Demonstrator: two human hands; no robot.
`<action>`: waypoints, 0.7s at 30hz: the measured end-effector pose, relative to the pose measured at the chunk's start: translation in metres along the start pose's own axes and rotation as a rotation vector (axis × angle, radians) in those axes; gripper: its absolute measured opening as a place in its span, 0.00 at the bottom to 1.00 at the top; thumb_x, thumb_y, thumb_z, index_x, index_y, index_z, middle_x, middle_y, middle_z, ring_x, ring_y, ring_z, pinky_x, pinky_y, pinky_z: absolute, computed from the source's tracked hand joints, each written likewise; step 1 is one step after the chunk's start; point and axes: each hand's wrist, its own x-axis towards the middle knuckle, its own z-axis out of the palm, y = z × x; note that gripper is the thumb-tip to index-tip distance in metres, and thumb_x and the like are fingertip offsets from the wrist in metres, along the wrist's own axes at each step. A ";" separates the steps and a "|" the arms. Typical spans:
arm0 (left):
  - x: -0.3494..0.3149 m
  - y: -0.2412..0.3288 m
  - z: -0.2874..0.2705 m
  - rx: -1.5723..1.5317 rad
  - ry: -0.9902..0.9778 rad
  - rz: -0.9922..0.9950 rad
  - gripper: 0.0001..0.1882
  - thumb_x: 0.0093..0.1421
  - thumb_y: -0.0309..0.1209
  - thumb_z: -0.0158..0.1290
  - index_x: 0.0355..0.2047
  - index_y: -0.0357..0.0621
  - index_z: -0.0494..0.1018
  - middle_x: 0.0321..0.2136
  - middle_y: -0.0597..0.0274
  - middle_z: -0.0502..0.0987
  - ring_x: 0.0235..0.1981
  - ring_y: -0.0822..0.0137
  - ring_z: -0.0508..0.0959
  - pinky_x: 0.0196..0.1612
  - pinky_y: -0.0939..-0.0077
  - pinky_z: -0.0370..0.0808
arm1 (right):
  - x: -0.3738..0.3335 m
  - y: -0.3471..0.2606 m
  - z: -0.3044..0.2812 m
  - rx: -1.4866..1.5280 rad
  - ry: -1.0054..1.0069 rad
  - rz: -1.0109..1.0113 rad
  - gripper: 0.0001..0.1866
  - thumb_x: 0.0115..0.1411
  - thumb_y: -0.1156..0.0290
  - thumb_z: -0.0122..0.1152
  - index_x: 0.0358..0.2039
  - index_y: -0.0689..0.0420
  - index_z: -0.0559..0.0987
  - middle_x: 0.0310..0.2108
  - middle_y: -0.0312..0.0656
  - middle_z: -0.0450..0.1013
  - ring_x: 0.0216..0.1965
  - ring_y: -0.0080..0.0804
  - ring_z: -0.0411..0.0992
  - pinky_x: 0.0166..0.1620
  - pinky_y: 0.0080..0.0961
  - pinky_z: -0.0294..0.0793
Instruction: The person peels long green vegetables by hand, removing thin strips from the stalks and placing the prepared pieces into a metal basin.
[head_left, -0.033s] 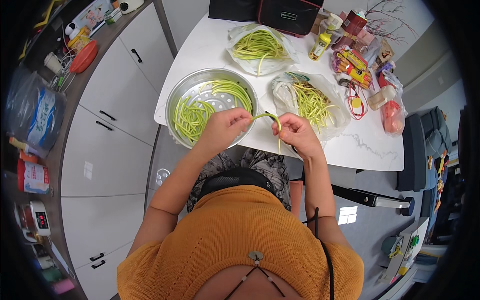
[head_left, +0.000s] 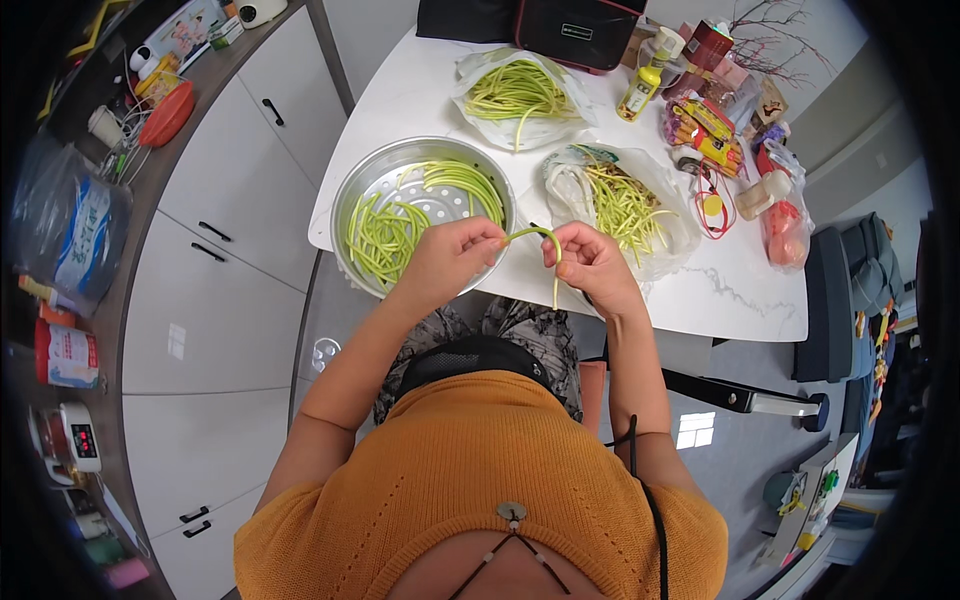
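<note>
Near middle of frame, one green stem (head_left: pixel 522 233) bends between two hands. Left hand (head_left: pixel 455 258) pinches one end; right hand (head_left: pixel 592 270) pinches farther along, thumb and finger pressed together. Loose end hangs under right hand. Almost nothing changes: loose end maybe shifts tiny bit, so hands seem busy with same stem. Left of middle, metal pan (head_left: pixel 447 207) holds two stem piles. Top middle bag (head_left: pixel 562 128) and right bag (head_left: pixel 678 225), both on white table (head_left: pixel 750 305), look same as earlier.
</note>
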 end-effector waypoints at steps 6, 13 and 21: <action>0.000 -0.003 0.007 -0.058 -0.027 -0.022 0.08 0.58 0.29 0.49 0.32 0.37 0.73 0.20 0.69 0.72 0.23 0.80 0.70 0.27 0.85 0.67 | -0.002 -0.007 0.005 -0.121 0.072 -0.050 0.22 0.52 0.70 0.64 0.47 0.61 0.73 0.32 0.30 0.68 0.23 0.11 0.58 0.29 0.08 0.60; -0.002 -0.002 0.012 -0.061 -0.091 -0.037 0.08 0.59 0.29 0.47 0.33 0.38 0.73 0.21 0.71 0.71 0.22 0.82 0.68 0.26 0.88 0.66 | 0.002 0.002 0.008 -0.436 0.234 -0.313 0.14 0.54 0.75 0.58 0.42 0.61 0.77 0.27 0.32 0.68 0.26 0.15 0.61 0.30 0.12 0.61; -0.004 -0.006 0.014 -0.046 -0.122 -0.070 0.08 0.60 0.30 0.47 0.34 0.39 0.74 0.21 0.70 0.72 0.21 0.82 0.68 0.25 0.89 0.66 | 0.001 0.005 0.004 -0.569 0.313 -0.395 0.09 0.55 0.75 0.56 0.36 0.62 0.79 0.25 0.37 0.70 0.27 0.21 0.66 0.30 0.16 0.64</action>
